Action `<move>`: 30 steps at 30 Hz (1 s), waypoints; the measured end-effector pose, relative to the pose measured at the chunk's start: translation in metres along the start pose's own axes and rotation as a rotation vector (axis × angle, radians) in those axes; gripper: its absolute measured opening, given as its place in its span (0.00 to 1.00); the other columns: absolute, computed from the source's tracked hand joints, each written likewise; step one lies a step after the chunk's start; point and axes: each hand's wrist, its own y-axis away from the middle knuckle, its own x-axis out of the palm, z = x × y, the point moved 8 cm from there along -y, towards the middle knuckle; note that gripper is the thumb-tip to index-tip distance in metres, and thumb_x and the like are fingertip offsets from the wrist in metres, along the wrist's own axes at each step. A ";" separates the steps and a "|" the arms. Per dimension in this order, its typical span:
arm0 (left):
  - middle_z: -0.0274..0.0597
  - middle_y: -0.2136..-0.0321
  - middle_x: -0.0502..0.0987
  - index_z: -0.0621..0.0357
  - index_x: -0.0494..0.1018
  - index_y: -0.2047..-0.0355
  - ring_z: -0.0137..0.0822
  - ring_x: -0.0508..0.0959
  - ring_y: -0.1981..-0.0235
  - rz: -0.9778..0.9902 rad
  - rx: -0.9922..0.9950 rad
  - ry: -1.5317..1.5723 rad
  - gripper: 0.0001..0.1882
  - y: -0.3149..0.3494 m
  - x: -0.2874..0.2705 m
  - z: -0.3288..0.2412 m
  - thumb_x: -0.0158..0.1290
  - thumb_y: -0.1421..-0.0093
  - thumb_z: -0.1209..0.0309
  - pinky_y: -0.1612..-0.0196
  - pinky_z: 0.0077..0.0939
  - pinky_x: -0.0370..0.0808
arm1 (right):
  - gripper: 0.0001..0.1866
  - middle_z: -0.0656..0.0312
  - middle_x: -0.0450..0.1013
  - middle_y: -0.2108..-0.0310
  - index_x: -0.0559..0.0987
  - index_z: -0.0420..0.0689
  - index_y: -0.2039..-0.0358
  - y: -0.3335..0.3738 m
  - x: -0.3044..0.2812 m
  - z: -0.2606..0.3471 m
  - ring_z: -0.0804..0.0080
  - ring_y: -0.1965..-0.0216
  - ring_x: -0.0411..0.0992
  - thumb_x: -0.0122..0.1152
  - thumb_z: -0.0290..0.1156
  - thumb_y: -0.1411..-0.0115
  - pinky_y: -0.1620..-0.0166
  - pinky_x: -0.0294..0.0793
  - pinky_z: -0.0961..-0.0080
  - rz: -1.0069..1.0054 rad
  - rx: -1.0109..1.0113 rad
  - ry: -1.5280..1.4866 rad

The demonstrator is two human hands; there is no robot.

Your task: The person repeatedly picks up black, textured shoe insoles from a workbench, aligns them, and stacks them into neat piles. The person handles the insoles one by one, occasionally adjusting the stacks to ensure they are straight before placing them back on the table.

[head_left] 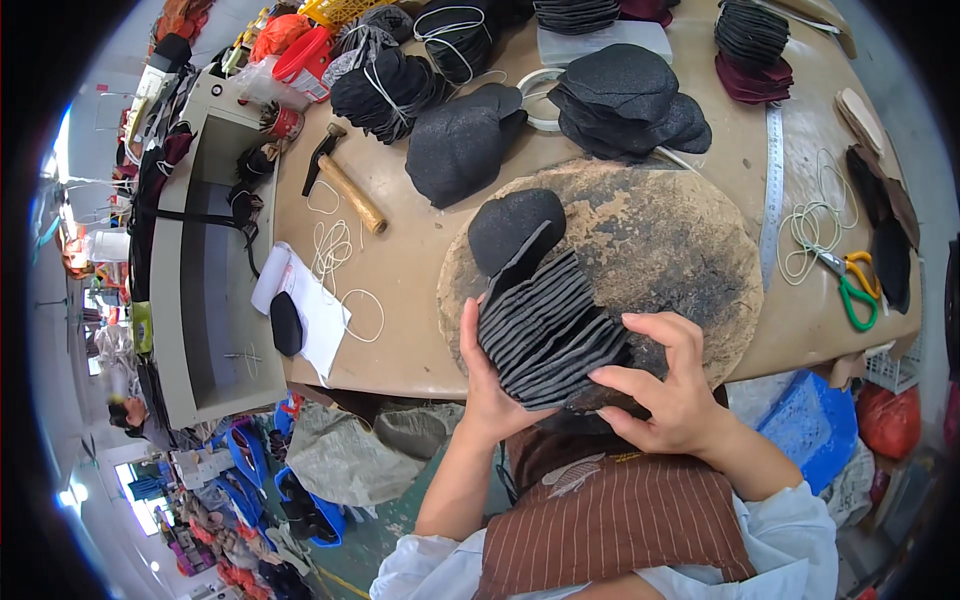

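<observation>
A thick stack of black, soft-looking cut pieces (545, 335) is held up edge-on over the near side of a round wooden block, its layers fanned. My left hand (482, 385) is closed round the stack's left and lower side. At its right edge, my right hand (665, 385) has its fingers bent and spread apart, the fingertips at the layers. One rounded black piece (515, 228) lies on the block just beyond the stack. The worn wooden block (690, 250) is partly hidden by the stack and my hands.
A hammer (355, 192) and loose cord (332, 250) lie at left. Behind the block are black piles (625, 95) and a tape roll (540, 100). To the right are a ruler (773, 195), scissors (850, 285) and more cord (812, 225). A grey cabinet (185, 370) borders the table's left side.
</observation>
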 end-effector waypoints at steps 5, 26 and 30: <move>0.59 0.42 0.58 0.59 0.25 0.35 0.49 0.65 0.42 0.000 0.005 -0.012 0.74 0.002 -0.001 0.005 0.74 0.68 0.71 0.38 0.42 0.61 | 0.22 0.54 0.65 0.47 0.81 0.56 0.59 0.006 0.002 -0.001 0.53 0.49 0.61 0.69 0.30 0.59 0.46 0.64 0.62 -0.016 -0.046 0.033; 0.61 0.36 0.46 0.61 0.30 0.34 0.51 0.60 0.38 -0.022 0.009 0.081 0.74 0.004 0.000 0.008 0.76 0.69 0.68 0.37 0.41 0.57 | 0.14 0.62 0.73 0.51 0.80 0.52 0.66 0.009 0.001 0.003 0.53 0.46 0.62 0.67 0.28 0.58 0.46 0.64 0.63 -0.014 -0.087 0.007; 0.61 0.37 0.46 0.62 0.30 0.35 0.51 0.60 0.38 -0.022 0.006 0.061 0.74 0.004 0.000 0.009 0.76 0.70 0.69 0.37 0.41 0.57 | 0.14 0.64 0.74 0.54 0.79 0.51 0.66 0.009 0.002 0.003 0.54 0.47 0.63 0.67 0.28 0.58 0.47 0.64 0.62 -0.015 -0.083 -0.025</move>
